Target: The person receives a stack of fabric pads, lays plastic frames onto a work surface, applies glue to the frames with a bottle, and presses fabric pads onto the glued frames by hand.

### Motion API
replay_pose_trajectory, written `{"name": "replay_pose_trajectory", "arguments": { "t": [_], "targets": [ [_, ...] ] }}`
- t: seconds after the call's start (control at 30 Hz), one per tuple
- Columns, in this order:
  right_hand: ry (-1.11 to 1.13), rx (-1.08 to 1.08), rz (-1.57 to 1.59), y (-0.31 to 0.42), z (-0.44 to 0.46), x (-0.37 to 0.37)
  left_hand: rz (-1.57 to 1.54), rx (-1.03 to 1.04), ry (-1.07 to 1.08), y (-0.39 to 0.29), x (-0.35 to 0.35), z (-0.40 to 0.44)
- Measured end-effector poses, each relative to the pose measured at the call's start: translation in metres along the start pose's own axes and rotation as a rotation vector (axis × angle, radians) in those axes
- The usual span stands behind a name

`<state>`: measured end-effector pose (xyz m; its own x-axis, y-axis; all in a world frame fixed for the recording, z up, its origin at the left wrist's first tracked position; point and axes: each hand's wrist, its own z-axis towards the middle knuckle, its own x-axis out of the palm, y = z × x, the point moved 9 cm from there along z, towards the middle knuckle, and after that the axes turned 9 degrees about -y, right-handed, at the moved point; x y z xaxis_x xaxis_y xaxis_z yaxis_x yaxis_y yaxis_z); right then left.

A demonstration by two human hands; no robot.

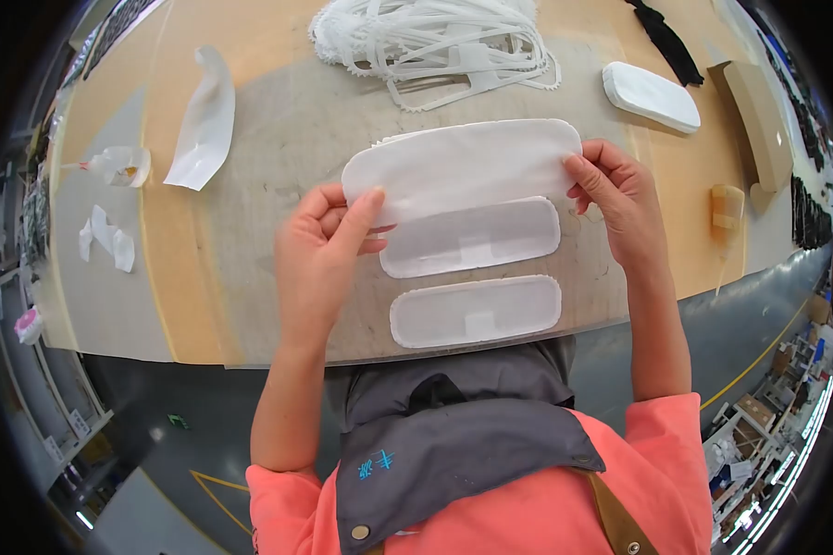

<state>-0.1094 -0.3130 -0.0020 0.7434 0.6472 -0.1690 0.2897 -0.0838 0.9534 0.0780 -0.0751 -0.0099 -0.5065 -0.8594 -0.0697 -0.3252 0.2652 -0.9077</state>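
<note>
Between my two hands a white oblong fabric piece (463,168) with rounded ends is held up above the table. My left hand (329,231) pinches its lower left corner, thumb in front. At the right end, my right hand (611,185) grips the edge between thumb and fingers. Below it lie two similar flat pieces with scalloped edges: an upper oblong piece (518,236), partly covered by the held one, and a lower oblong piece (518,310) nearer the table's front edge. Each shows a paler rectangular patch at its lower middle.
A tangled heap of white plastic frames (435,42) lies at the back. Right of it are a white oblong stack (651,95), a black strip (666,42), a cardboard piece (754,125) and a tape roll (727,205). Leftward are a curved white sheet (204,125), a bottle (122,166) and scraps (111,239).
</note>
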Motion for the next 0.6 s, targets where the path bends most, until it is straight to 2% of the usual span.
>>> {"name": "replay_pose_trajectory", "arguments": {
  "t": [0.1, 0.2, 0.6],
  "targets": [
    [-0.057, 0.041, -0.067, -0.011, 0.011, -0.004, 0.198, 0.084, -0.047, -0.002, -0.003, 0.019],
    [-0.109, 0.098, -0.080, -0.025, 0.017, -0.005, 0.262, 0.133, -0.085, 0.001, -0.004, 0.030],
    [-0.187, 0.093, -0.203, -0.036, 0.021, -0.004, 0.338, 0.086, -0.134, 0.012, -0.006, 0.043]
  ]
}}
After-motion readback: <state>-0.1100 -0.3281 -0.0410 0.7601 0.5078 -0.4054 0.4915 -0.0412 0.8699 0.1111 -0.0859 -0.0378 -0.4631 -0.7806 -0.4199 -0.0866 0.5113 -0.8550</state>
